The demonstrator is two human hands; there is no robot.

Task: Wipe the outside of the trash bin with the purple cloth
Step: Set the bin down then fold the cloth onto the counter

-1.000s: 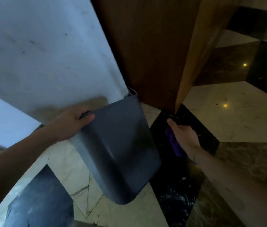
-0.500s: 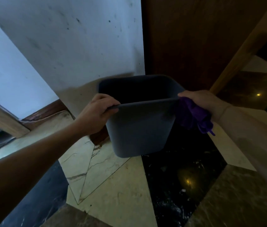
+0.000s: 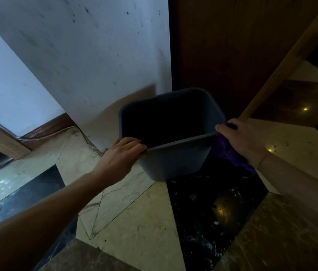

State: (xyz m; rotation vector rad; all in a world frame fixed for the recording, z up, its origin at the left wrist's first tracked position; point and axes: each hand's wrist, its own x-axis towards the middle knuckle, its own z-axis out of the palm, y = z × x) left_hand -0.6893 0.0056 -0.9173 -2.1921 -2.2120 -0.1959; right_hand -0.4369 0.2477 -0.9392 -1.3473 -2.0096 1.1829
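Note:
A dark grey plastic trash bin (image 3: 173, 163) stands upright in the middle of the head view, mouth open toward me, its inside dark. My left hand (image 3: 119, 159) grips the near-left corner of its rim, fingers curled over the edge. My right hand (image 3: 244, 141) holds a bunched purple cloth (image 3: 226, 151) against the bin's right outer wall, just below the rim corner. Part of the cloth hangs down under my wrist. Whether the bin's base rests on the floor is hard to tell.
A scuffed white wall (image 3: 95, 65) rises behind the bin on the left, with a brown skirting board (image 3: 46, 128). A dark wooden door (image 3: 232, 45) and its lighter frame (image 3: 283, 65) stand behind on the right. The floor is glossy cream and black marble (image 3: 144, 222).
The bin has gone from tipped on its side to upright with its mouth facing me. My right hand rose with the cloth from the floor side to the bin's right wall.

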